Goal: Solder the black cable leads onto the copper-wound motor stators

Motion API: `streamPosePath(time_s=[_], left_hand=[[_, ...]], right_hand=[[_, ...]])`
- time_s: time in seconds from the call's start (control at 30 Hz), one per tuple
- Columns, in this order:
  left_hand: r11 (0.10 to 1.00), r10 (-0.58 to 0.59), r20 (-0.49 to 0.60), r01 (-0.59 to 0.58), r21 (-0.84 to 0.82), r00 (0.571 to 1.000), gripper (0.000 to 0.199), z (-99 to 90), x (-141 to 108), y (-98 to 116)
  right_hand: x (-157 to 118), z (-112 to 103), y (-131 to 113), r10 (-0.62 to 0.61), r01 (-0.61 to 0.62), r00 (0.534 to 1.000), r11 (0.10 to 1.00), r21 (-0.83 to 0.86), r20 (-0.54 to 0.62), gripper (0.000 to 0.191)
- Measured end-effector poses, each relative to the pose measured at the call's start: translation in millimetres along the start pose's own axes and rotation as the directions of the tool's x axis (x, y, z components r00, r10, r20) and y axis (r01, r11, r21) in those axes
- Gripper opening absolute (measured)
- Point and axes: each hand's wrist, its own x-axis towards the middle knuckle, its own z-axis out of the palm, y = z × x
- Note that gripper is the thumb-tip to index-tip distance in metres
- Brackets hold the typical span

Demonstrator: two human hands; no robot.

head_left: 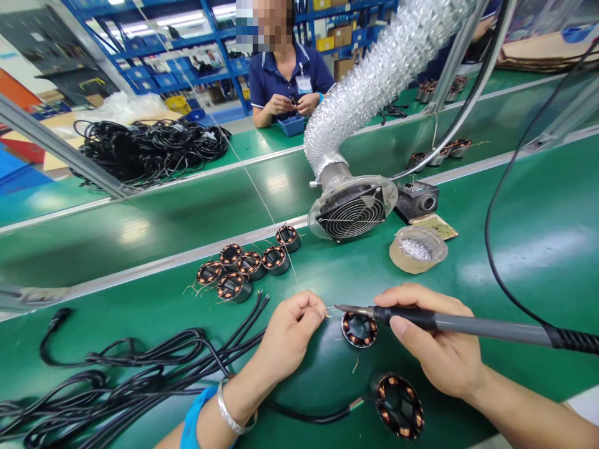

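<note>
My right hand (435, 337) is wrapped round a soldering iron (491, 328), its tip pointing left. Between thumb and forefinger, my left hand (294, 330) pinches thin wire ends (329, 309), which meet the iron's tip. Just below the tip lies a round motor stator (359, 329) with copper windings. A larger-looking stator (399, 405) sits nearer, below my right hand, beside the stripped end of a black cable (322, 416). Several more stators (234, 287) stand grouped at the left, past my left hand.
Black cables (154, 368) cover the left front. A fume extractor (353, 212) hangs from a silver duct (365, 87). Behind my right hand are a tub of silvery material (418, 249) and a black holder (418, 198). Across the bench, a person (290, 81) handles small parts.
</note>
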Motion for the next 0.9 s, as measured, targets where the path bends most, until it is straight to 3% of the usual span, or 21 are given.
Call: streamPosePath(time_s=[0.27,0.53,0.9], left_hand=[[0.999,0.002,0.005,-0.002,0.038,1.000,0.024,-1.0,1,1],[0.999,0.022,0.017,-0.022,0.036,1.000,0.024,-0.9,0,-1],[0.998,0.030,0.019,-0.031,0.053,0.999,0.025,-0.8,-1,-1]], right_hand=[[1,2,-4,-0.008,0.008,1.000,1.000,0.016,0.029,0.015],[1,8,-13,-0.092,0.092,0.996,0.996,0.005,0.015,0.017],[0,11,-21,-0.294,0.302,0.951,0.949,-0.088,0.095,0.029]])
